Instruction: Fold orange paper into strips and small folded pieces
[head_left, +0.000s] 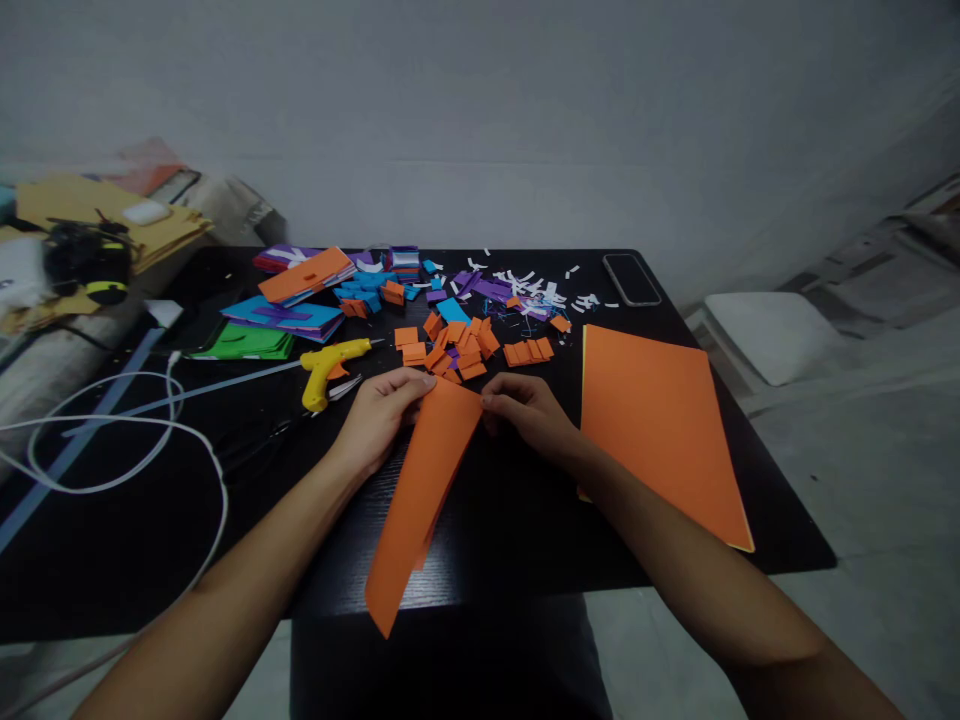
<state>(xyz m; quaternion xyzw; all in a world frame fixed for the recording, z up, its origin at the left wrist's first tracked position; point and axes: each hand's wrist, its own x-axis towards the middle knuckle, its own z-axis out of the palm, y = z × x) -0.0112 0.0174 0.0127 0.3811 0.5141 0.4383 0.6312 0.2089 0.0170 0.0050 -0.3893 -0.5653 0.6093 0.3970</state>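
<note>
A long folded piece of orange paper (427, 480) hangs between my two hands, its lower end reaching over the table's front edge. My left hand (386, 415) pinches its upper left corner, thumb on top. At the upper right corner, my right hand (525, 410) grips the paper between thumb and fingers; the other fingertips are partly hidden. Just beyond the hands lies a loose pile of small folded orange paper pieces (466, 352), with a short row of joined orange pieces (529, 351) to its right.
A yellow glue gun (326, 368) and a white cable (217, 470) are at left. Stacked coloured paper (307, 275), white paper scraps (551, 295) and a phone (631, 280) lie farther back. Large orange sheets (652, 430) lie right on the black table (525, 540).
</note>
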